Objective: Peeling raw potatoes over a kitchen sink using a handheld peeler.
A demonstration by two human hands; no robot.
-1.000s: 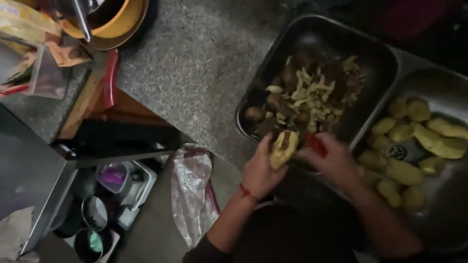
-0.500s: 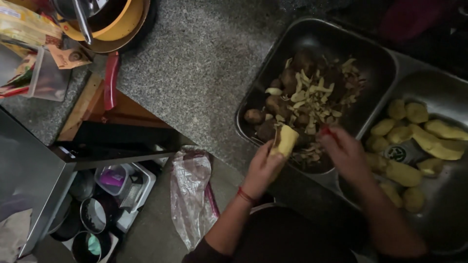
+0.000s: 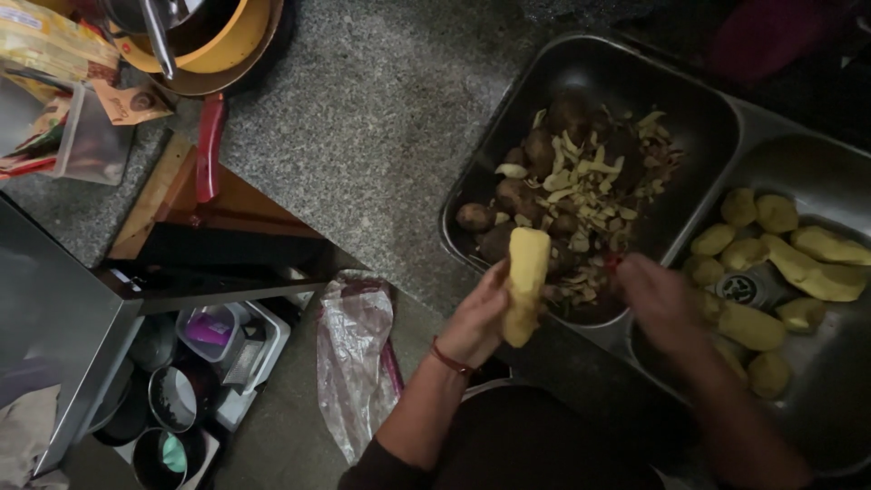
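While the left hand (image 3: 476, 318) grips a nearly peeled potato (image 3: 526, 283) at centre frame, the right hand (image 3: 655, 295) closes on a red-handled peeler (image 3: 614, 263); several unpeeled potatoes (image 3: 508, 204) remain in the peel-strewn tray (image 3: 689, 118), peeled ones (image 3: 780, 263) piled right.

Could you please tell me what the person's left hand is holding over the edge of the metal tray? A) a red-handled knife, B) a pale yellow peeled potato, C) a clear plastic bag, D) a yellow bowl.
B: the left hand has its grip around a pale yellow peeled potato, held upright at the rim of the dark metal tray of peelings.
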